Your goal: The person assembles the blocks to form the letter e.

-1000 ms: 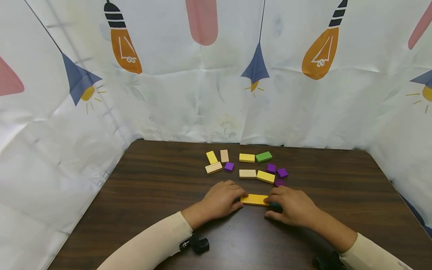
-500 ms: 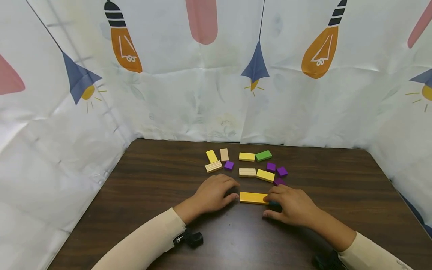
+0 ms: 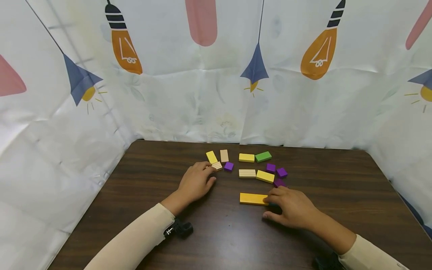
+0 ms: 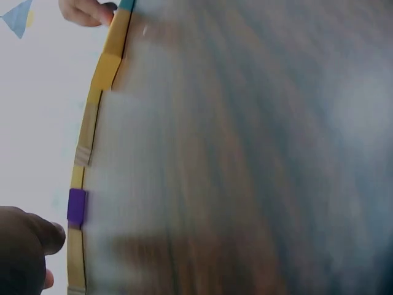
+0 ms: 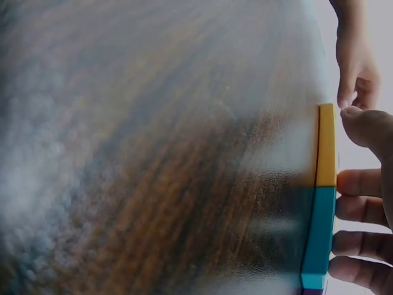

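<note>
My left hand (image 3: 195, 183) reaches to the far left blocks, its fingertips over a wood-grain block (image 3: 217, 166) and covering part of it. In the left wrist view the thumb is apart from the fingers, beside a purple block (image 4: 76, 206). My right hand (image 3: 291, 208) rests its fingertips along a flat row made of an orange-yellow block (image 3: 252, 198) and a teal block (image 5: 319, 233). Those two lie end to end. The right thumb stands away from them. In the head view the right hand hides most of the teal block.
Behind the row lie a pale wooden block (image 3: 247, 173), yellow blocks (image 3: 265, 176), a green block (image 3: 263, 156) and several purple blocks (image 3: 281, 172). Another purple block (image 3: 228, 166) sits near my left fingertips. A patterned white cloth (image 3: 202, 105) hangs behind the brown table (image 3: 135, 180).
My left hand has left the left end of the orange-yellow block and moved left and away from me to the wood-grain block. The right hand has stayed on the row.
</note>
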`<state>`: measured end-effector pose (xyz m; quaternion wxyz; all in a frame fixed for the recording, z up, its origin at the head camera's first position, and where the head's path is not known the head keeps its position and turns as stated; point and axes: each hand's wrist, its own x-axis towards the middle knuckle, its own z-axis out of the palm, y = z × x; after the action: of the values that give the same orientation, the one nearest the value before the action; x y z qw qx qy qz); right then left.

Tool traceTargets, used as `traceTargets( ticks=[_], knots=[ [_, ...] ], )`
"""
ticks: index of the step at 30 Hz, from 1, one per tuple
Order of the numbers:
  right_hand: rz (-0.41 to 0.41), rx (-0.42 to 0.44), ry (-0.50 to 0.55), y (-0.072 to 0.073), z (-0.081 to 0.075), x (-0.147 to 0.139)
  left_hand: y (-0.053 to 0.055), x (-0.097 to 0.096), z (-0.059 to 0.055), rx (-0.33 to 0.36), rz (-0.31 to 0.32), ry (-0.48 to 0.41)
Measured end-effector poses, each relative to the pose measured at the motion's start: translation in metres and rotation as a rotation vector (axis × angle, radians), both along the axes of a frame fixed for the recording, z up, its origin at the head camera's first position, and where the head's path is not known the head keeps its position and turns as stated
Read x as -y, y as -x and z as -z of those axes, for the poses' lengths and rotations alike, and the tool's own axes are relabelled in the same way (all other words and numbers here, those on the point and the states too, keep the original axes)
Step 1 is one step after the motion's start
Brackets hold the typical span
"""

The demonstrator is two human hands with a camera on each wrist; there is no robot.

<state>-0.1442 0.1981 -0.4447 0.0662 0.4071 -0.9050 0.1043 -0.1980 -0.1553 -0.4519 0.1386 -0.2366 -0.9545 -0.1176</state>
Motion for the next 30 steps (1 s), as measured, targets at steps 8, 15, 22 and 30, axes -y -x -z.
traceTargets(
  ticks=[8,15,22,30],
  knots=[
    [0.009,-0.023,-0.016,-0.001,0.001,-0.002,0.006,0.007,0.001,-0.013,-0.018,0.043],
    [0.012,-0.032,-0.015,0.000,0.001,-0.002,0.012,0.009,0.000,0.041,-0.045,0.039],
    [0.009,-0.044,0.004,0.000,0.002,-0.002,0.015,0.010,0.001,0.065,-0.059,0.032],
    [0.007,-0.053,0.018,0.001,0.003,-0.001,0.022,0.009,0.002,0.053,-0.045,0.018]
  ],
)
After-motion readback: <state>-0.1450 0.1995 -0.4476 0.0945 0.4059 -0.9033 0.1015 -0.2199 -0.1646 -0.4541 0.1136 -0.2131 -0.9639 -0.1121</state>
